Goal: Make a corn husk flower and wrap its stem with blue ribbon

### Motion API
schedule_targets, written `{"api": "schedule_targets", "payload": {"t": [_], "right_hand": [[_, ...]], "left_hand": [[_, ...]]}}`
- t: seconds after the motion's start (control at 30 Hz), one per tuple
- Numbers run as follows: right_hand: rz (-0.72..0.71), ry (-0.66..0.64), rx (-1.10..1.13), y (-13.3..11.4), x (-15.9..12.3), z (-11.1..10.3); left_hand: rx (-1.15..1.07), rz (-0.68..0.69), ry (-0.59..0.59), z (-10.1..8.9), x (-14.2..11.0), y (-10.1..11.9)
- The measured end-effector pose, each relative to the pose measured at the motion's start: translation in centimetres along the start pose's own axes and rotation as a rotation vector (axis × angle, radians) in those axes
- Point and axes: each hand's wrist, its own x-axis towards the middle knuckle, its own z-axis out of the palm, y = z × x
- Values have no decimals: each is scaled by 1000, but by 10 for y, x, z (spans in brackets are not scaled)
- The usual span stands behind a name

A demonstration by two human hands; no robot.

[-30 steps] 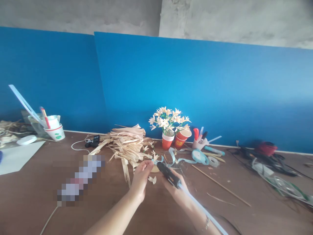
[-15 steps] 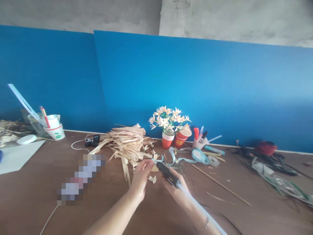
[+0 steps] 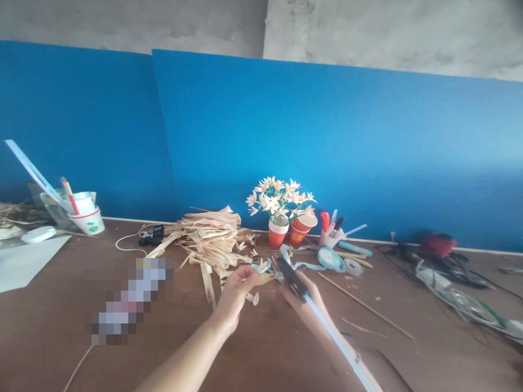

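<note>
My left hand [image 3: 237,288] is closed in a pinch near the middle of the table, with a small pale husk flower [image 3: 262,265] at its fingertips. Part of that flower blends into the clutter behind it. My right hand [image 3: 304,296] grips a black glue gun [image 3: 293,279], nose pointing away and to the left, apart from the flower. A long translucent glue stick [image 3: 333,329] runs out of the gun's rear along my forearm. Below my left fingertips lies a loose pale petal piece [image 3: 254,298] on the table.
Behind my hands lie a heap of dried husks [image 3: 212,234], an orange cup [image 3: 278,234] of husk flowers and a blue ribbon roll [image 3: 330,258]. A thin stick [image 3: 365,305] and tangled cables [image 3: 445,267] are to the right. A blue partition [image 3: 327,141] stands behind.
My right hand has drawn the glue gun right and slightly up, away from my left fingertips. The flower at my left fingertips now appears more tilted.
</note>
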Motion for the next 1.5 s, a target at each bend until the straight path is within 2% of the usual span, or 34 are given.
{"api": "schedule_targets", "payload": {"t": [0.13,0.2,0.33,0.4,0.47,0.53,0.63,0.73,0.77,0.83,0.9,0.97,1.03,1.13,1.37,1.43,1.5], "right_hand": [[-145,-37,-188,-8,-7,-34],[-125,-6,-403,1,-11,-57],[246,67,-772,44,-15,-99],[420,35,-930,64,-16,-110],[515,10,-1020,76,-18,-113],[532,9,-1096,75,-20,-112],[487,38,-1262,55,-23,-104],[333,77,-1288,22,-17,-77],[246,54,-1215,11,-14,-63],[58,-134,-971,-5,-5,-26],[-25,-253,-744,-12,3,13],[-88,-261,-669,-11,10,45],[-112,-266,-651,-5,14,66],[-90,-268,-638,4,17,75],[-67,-243,-589,2,19,62],[-48,-202,-486,-2,21,56],[-21,-154,-271,-8,23,50]], "left_hand": [[235,22,104,-4,4,3],[249,38,173,-6,7,4],[186,62,279,-11,12,3],[156,66,297,-12,14,2],[135,76,298,-14,15,1],[129,78,294,-16,16,-2],[136,67,283,-18,18,-5],[139,70,280,-20,19,-7],[143,74,281,-20,20,-7],[148,85,278,-20,20,-8],[141,97,281,-20,20,-9],[120,104,289,-20,20,-9],[98,100,298,-20,20,-8],[74,77,309,-17,18,-5],[42,16,318,-11,12,2],[28,6,310,-9,11,2],[15,-1,294,-7,10,2]]}}
